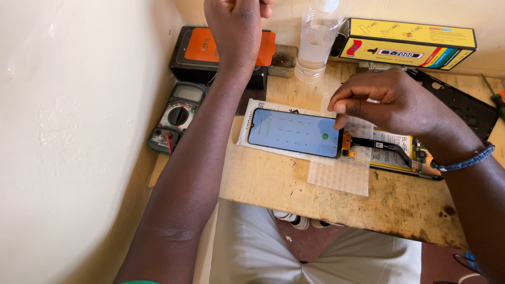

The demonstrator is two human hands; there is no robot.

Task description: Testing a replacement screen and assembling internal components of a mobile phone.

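A lit phone screen [294, 132] showing a dial pad lies on a white packet [247, 123] on the wooden board [273, 184]. A black flex cable [379, 144] joins it to an opened phone body [405, 152] with a battery at the right. My right hand [389, 102] hovers over the screen's right end, thumb and index tip touching its edge. My left hand [236, 26] is raised at the top of the view, fingers curled into a fist over a black and orange box [197, 50]; whether it holds anything is hidden.
A multimeter [176, 115] lies at the left by the wall. A clear plastic bottle [315, 42] and a yellow carton [407, 44] stand at the back. A black phone frame [468, 108] and a green-handled screwdriver [497, 100] are at the right. Bubble wrap [342, 176] lies under the screen.
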